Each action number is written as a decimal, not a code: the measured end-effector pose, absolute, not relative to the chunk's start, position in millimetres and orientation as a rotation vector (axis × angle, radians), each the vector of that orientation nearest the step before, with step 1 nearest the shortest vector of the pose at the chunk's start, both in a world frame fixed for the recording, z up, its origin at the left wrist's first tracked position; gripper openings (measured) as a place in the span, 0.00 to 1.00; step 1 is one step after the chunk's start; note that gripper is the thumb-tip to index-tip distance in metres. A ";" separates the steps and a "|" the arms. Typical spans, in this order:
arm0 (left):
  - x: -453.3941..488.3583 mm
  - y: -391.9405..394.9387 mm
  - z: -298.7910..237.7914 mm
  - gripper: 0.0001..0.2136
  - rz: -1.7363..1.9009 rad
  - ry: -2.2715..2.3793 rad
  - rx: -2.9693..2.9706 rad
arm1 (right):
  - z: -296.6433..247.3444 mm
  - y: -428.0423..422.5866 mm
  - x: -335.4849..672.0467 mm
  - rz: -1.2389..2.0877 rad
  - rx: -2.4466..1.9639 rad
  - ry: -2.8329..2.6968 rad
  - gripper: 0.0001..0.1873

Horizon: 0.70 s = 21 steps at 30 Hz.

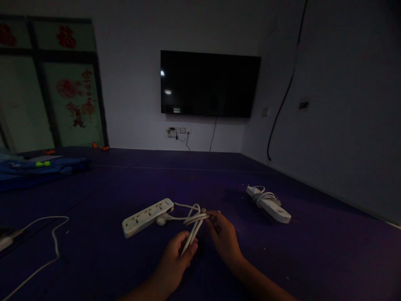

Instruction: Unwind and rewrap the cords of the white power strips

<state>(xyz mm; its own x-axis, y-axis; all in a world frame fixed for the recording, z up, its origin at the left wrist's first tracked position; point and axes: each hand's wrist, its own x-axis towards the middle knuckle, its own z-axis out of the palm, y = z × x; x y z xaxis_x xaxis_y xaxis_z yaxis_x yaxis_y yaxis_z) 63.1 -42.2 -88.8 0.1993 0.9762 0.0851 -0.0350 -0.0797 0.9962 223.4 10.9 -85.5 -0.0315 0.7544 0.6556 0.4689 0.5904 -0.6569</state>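
A white power strip lies on the dark purple surface, left of my hands. Its white cord runs from the right end and is gathered in loops. The plug rests against the strip's side. My left hand is closed around the folded lengths of cord, thumb on top. At the far end of the loops, my right hand pinches the cord between thumb and fingers. A second white power strip, wound with its own cord, lies farther right.
Another white cord trails across the left side. Blue cloth is heaped at the far left. Small orange objects lie near the door. A black television hangs on the back wall; a black cable dangles along the right wall.
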 end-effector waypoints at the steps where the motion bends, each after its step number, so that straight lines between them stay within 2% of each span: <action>1: 63.8 -41.4 -89.5 0.24 1.140 0.987 1.322 | -85.6 9.6 222.5 0.299 -1.036 -1.682 0.12; 9: 64.2 -39.5 -82.6 0.24 1.218 1.003 1.175 | -90.8 -3.7 215.4 0.307 -0.978 -1.839 0.10; 17: 62.5 -33.7 -87.8 0.14 1.247 0.960 1.047 | -92.2 -7.2 215.1 0.274 -1.008 -1.906 0.08; 21: 61.4 -35.8 -83.2 0.16 1.163 0.927 1.086 | -93.0 -3.3 219.2 0.210 -1.107 -1.859 0.08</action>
<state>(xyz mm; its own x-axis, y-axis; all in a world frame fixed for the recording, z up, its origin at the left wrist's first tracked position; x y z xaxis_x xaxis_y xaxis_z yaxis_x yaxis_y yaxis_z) 61.4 -35.8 -83.2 0.1736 0.9847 -0.0131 -0.2319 0.0538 0.9712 219.2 -3.3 -93.0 -0.1603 0.7619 0.6276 0.6028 0.5790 -0.5489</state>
